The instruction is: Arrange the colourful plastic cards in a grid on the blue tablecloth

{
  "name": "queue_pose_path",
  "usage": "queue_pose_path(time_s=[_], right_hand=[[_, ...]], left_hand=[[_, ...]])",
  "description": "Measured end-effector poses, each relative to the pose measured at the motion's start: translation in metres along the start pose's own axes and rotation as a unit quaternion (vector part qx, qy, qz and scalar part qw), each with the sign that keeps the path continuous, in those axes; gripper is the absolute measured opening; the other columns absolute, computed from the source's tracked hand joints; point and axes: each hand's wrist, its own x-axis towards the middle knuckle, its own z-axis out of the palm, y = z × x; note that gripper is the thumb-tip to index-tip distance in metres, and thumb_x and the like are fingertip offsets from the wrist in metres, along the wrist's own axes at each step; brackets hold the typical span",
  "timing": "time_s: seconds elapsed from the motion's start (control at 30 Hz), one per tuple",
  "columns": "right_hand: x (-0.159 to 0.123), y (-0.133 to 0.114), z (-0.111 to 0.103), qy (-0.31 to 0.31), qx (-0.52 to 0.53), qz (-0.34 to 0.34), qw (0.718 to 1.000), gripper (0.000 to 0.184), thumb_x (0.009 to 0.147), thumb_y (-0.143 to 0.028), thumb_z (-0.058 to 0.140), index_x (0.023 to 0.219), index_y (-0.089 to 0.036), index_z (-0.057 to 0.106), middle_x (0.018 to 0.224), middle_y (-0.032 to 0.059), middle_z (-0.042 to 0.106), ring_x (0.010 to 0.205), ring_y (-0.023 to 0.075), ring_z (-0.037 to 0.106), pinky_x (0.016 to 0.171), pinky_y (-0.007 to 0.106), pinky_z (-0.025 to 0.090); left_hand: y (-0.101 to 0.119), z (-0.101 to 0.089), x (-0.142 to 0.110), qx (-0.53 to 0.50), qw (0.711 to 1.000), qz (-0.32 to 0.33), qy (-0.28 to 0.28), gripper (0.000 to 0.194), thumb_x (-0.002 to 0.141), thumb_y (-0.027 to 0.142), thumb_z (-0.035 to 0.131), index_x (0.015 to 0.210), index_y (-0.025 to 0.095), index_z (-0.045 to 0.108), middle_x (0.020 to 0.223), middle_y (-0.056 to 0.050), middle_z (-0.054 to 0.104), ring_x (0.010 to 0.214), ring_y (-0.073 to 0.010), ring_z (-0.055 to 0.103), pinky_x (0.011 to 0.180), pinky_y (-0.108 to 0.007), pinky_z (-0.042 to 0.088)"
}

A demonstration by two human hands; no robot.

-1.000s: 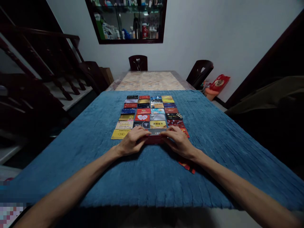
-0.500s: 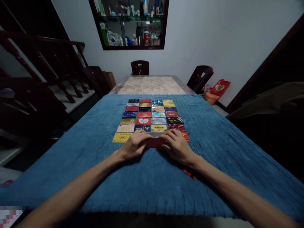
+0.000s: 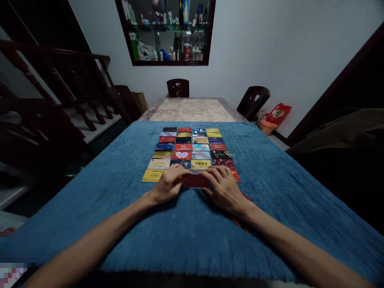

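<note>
Fingers of the left hand [image 3: 168, 185] and right hand [image 3: 227, 189] pinch opposite ends of the dark red piece [image 3: 195, 181], likely keeping it square between the card rows [image 3: 201, 155] and desk's [image 3: 192, 108] near edge.

Gold card [image 3: 201, 163]: "注册金卡" | other cards [image 3: 183, 147]: print too small to read surely

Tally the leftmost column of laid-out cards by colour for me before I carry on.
Black card: 1
Pale grey card: 1
Red card: 1
Blue card: 1
Cream card: 1
Yellow or gold cards: 2
Total: 7
</note>
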Motion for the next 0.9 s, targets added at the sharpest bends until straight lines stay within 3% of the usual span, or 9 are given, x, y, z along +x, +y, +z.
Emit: queue_pose_path(time_s=[0.6,0.73,0.9], right_hand=[[0.0,0.0,-0.006,0.077,-0.041,-0.007,0.996,0.039,0.095,-0.024,0.056,0.133,-0.021,0.054,0.116,0.0135,0.061,0.11,0.0299,0.047,0.093,0.046,0.044],[0.002,-0.002,-0.009,0.093,-0.051,-0.013,0.994,0.039,0.095,-0.022,0.055,0.134,-0.019,0.053,0.114,0.0138,0.062,0.108,0.0294,0.047,0.092,0.046,0.044],[0.003,0.0,-0.012,0.109,-0.068,-0.022,0.991,0.044,0.094,-0.021,0.058,0.137,-0.018,0.05,0.112,0.0136,0.062,0.107,0.0291,0.048,0.091,0.044,0.044]], left_hand=[[-0.004,0.001,-0.001,0.03,0.999,0.037,0.008,0.028,0.092,0.008,0.053,0.117,0.017,0.061,0.094,-0.008,0.069,0.094,-0.0205,0.06,0.081,-0.036,0.054],[0.0,-0.002,0.0,0.065,0.997,0.039,0.003,0.027,0.092,0.012,0.057,0.118,0.017,0.061,0.102,-0.01,0.064,0.098,-0.0215,0.058,0.084,-0.038,0.054],[0.005,-0.005,-0.001,0.127,0.991,0.047,-0.006,0.039,0.091,0.019,0.06,0.129,0.017,0.054,0.114,-0.013,0.058,0.106,-0.0255,0.057,0.089,-0.043,0.053]])
